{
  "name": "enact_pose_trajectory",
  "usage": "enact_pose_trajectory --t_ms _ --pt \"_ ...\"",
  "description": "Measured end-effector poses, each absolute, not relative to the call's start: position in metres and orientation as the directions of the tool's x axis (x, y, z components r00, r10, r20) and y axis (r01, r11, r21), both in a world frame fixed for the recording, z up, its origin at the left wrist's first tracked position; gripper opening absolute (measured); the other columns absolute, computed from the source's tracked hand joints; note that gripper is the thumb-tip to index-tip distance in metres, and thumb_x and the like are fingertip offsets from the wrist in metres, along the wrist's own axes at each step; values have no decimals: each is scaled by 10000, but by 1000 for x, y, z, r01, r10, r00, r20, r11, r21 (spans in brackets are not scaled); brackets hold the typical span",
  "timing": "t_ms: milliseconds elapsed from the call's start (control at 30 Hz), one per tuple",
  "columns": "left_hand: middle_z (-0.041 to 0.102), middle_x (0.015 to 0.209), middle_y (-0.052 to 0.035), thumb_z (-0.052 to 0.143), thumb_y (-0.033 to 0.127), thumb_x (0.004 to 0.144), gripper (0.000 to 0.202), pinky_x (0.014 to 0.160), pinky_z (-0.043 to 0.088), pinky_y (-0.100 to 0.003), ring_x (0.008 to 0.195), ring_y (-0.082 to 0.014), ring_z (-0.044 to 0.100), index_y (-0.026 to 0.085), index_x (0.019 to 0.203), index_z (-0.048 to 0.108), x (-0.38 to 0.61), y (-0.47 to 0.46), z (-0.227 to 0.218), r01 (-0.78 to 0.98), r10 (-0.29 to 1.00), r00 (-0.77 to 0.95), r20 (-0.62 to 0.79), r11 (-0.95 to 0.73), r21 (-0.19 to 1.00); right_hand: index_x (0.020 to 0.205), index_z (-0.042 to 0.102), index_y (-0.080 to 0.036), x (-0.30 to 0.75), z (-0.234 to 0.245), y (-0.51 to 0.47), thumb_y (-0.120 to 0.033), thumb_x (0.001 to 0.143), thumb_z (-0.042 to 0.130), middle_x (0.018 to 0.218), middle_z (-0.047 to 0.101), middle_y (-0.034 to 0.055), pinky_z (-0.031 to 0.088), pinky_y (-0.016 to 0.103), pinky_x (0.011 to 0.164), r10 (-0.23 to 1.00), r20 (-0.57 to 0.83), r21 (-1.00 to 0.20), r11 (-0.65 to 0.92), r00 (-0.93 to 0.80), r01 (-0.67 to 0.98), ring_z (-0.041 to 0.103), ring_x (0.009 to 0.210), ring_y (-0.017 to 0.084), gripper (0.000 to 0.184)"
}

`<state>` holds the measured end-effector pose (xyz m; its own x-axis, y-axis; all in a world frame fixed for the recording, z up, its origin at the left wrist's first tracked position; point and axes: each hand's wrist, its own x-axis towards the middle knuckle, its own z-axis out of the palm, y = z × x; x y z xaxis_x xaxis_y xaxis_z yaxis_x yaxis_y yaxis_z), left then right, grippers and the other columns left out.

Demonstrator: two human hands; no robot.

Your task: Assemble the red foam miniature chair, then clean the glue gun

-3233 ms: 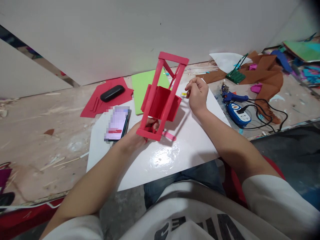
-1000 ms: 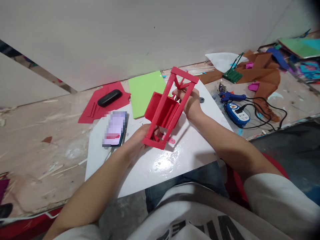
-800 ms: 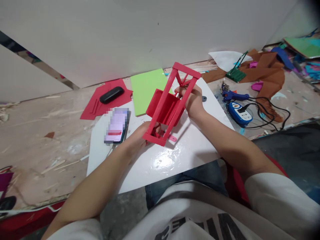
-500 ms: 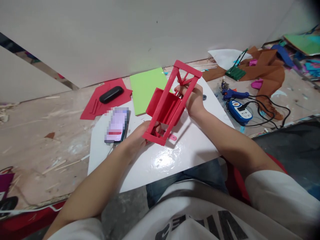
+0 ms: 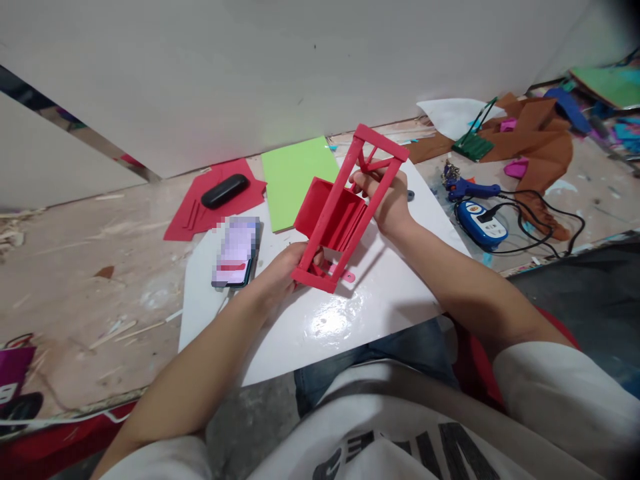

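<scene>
A red miniature bench-like frame (image 5: 327, 207), with long side rails, end bars and a flat panel inside, is held tilted above the white board. My left hand (image 5: 296, 263) grips its lower end, the fingers partly hidden behind the frame. Around the upper end, my right hand (image 5: 387, 190) is closed with its fingers reaching between the rails. Beneath the lower end, a pink strip with a hole (image 5: 345, 274) lies on the white board (image 5: 280, 353).
Left of the frame is a phone (image 5: 236, 253); a black case (image 5: 225, 191) rests on red foam sheets (image 5: 185, 223). A lime-green sheet (image 5: 285, 190) lies behind. To the right are a blue glue gun (image 5: 473, 189), a blue power strip (image 5: 481, 225) with cables and brown scraps (image 5: 545, 147).
The view has shifted slightly, so everything sits a little further right. Both hands keep their hold on the red frame, with no clear change in its pose.
</scene>
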<state>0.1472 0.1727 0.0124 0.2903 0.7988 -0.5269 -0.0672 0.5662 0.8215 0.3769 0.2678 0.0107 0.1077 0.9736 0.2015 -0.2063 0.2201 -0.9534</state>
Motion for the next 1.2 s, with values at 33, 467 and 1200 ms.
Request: enact_pose_trajectory --t_ms 33,467,1200 --pt "605 672 -30 806 270 857 258 552 463 -258 560 -132 572 196 670 645 147 173 12 -68 800 287 -528 566 821 824 656 -278 377 11 268 -706 835 1001 806 680 -7 662 393 772 969 214 -948 236 120 -214 629 778 179 549" --pt "588 656 -22 832 241 912 235 552 488 -269 567 -151 581 200 730 689 143 175 4 -166 827 309 -470 533 829 1103 656 -329 378 14 268 -722 764 1046 967 844 14 728 464 985 972 231 -929 232 38 -287 836 1061 276 649" --pt "586 664 -28 993 405 863 391 441 455 -134 545 -92 576 119 744 755 129 180 5 -230 560 689 -460 771 594 1056 745 -293 396 17 284 -779 850 1031 1104 849 12 654 309 770 989 121 -917 79 -83 -390 793 966 174 600"
